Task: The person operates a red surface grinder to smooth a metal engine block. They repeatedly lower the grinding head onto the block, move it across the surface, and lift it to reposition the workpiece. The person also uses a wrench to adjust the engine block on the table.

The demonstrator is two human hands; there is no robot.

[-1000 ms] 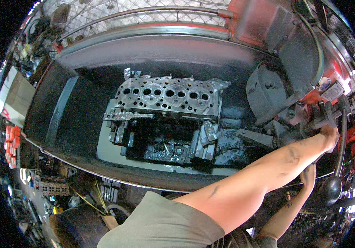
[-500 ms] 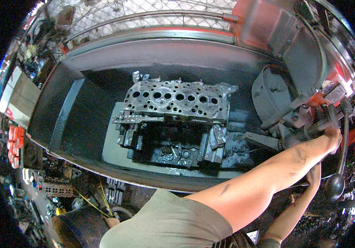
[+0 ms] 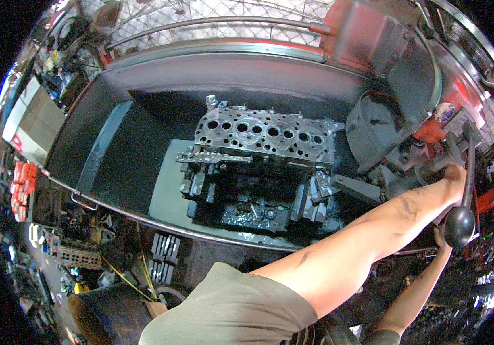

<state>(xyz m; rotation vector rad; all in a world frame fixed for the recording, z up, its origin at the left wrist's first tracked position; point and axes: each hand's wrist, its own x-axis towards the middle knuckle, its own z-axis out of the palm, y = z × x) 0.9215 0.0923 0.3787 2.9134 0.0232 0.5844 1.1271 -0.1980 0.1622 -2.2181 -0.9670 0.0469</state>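
Note:
My left arm reaches across to the right, and my left hand (image 3: pixel 455 175) is at a grey shaft on the machine, its fingers mostly hidden. Just below it, my right hand (image 3: pixel 443 236) is partly covered by the black ball knob (image 3: pixel 459 226) of a lever; whether it grips anything cannot be made out. To the left, a metal cylinder head (image 3: pixel 267 135) with a row of round holes stands raised on blocks (image 3: pixel 201 187) inside a long dark tub (image 3: pixel 114 184). Beside its right end is a round grey guard (image 3: pixel 367 132).
A red and grey machine column (image 3: pixel 367 34) stands at the back right. A metal rail (image 3: pixel 218 26) runs along the back before wire mesh. On the left are a box (image 3: pixel 37 118) and orange-red objects (image 3: pixel 22 187). Loose parts and another cylinder head (image 3: pixel 77 257) lie lower left.
The cylinder head appears further right, closer to the round guard. The ball knob has swung upward, now overlapping my right hand. My left hand has shifted slightly up and left.

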